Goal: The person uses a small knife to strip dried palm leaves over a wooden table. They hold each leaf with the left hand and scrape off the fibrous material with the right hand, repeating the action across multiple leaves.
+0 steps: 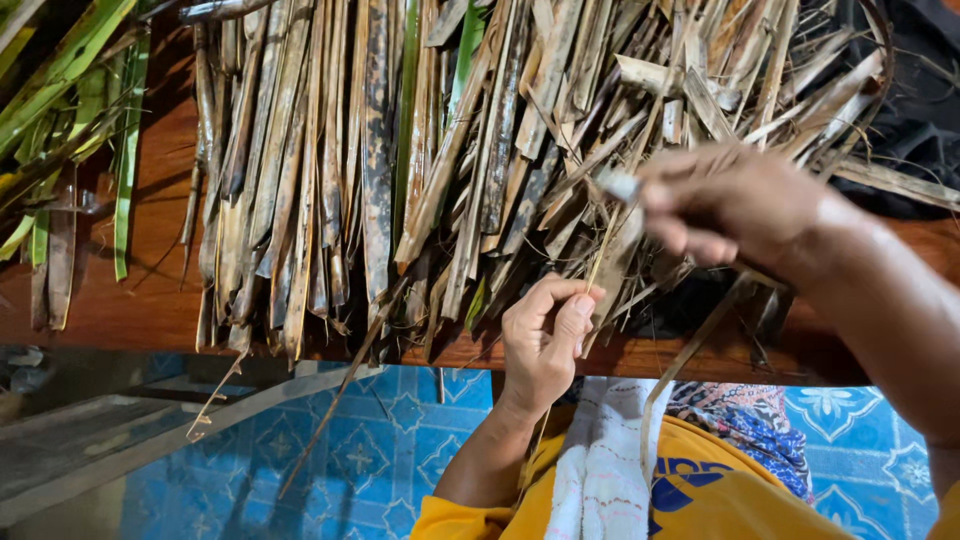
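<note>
Our left hand (545, 335) pinches a thin yellow leaf rib (600, 255) between thumb and fingertips, just above the near edge of the wooden table (150, 290). Our right hand (735, 205) is clenched around a small pale-handled tool (620, 185), blurred, held close to the rib's upper end. We judge the rib could snap or slide out of the pinch if pulled hard, and the tool sits near our left fingers. The heap of dry leaf strips (400, 150) crowds the tabletop; open room lies only toward our lap and the blue tiled floor (380, 450).
</note>
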